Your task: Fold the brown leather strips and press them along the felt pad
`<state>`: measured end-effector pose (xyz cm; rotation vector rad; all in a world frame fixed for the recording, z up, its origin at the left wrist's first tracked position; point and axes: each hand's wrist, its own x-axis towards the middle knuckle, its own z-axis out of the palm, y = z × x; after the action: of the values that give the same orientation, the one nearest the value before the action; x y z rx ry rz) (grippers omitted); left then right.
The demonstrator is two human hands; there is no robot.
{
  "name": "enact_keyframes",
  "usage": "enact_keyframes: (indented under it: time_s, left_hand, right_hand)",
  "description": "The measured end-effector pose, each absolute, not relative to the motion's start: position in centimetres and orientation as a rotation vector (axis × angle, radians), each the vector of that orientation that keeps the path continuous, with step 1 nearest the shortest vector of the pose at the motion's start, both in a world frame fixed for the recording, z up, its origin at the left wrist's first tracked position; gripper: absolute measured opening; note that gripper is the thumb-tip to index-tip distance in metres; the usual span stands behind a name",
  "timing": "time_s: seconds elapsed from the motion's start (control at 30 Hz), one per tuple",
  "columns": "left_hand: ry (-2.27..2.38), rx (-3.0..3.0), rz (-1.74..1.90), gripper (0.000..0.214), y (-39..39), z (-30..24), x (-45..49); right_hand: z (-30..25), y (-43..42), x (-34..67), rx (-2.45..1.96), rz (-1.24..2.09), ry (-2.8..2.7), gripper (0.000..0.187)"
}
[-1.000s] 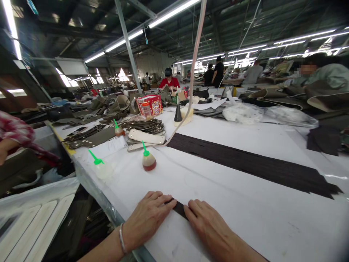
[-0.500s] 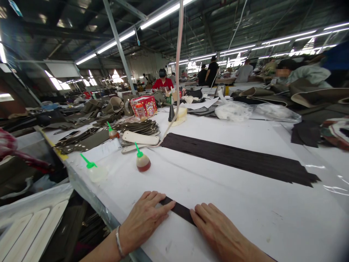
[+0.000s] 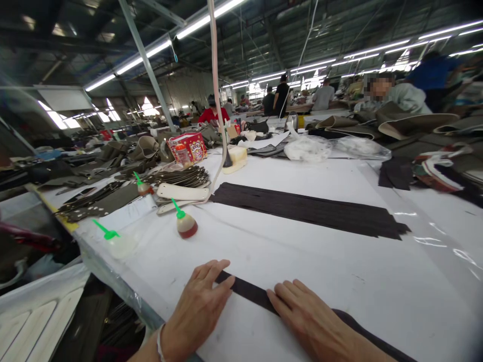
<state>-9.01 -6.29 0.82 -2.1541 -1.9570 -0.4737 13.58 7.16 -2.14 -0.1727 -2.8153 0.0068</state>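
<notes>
A narrow dark fabric-like strip [image 3: 251, 293] lies slantwise on the white table top [image 3: 320, 266]. At its far left end is my left hand [image 3: 202, 296], fingers over the end and thumb on the near edge. My right hand [image 3: 302, 311] presses on the strip farther along, its fingers bent together over it. Beyond this hand the strip runs on past my wrist toward the lower right. Farther back lies a long stack of similar dark strips [image 3: 302, 208]. A squeeze bottle with a green spout and reddish liquid [image 3: 186, 226] stands ahead of my left hand.
Two more green-spouted bottles, one clear [image 3: 116, 241] and one amber [image 3: 144, 188], stand at the left. Near them are pale straps [image 3: 183, 192], a pile of dark pieces [image 3: 181, 176] and a red patterned box [image 3: 192, 146]. A hose [image 3: 215, 75] hangs down. Co-workers sit and stand behind.
The view has swung to the right. My right hand sits slightly farther from my left along the strip, and more strip shows beyond my right wrist. My left thumb has drawn back a little.
</notes>
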Motion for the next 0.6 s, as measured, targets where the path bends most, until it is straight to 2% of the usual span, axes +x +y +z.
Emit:
enact_keyframes:
  time_s: [0.17, 0.37, 0.6]
  left_hand:
    - [-1.932, -2.412, -0.649, 0.034, -4.2, 0.2, -3.8]
    - [-2.017, -2.412, -0.574, 0.034, -3.8, -1.3, -3.4]
    - [-1.926, -2.433, -0.472, 0.044, -4.3, -1.2, -4.1]
  right_hand:
    - [-2.5, 7.0, 13.0, -0.184, 0.007, -2.785, 0.031]
    - [-1.4, 7.2, 14.0, -0.187, -0.058, -2.816, 0.026]
    - [-1.2, 7.8, 16.1, -0.182, -0.018, -2.855, 0.022]
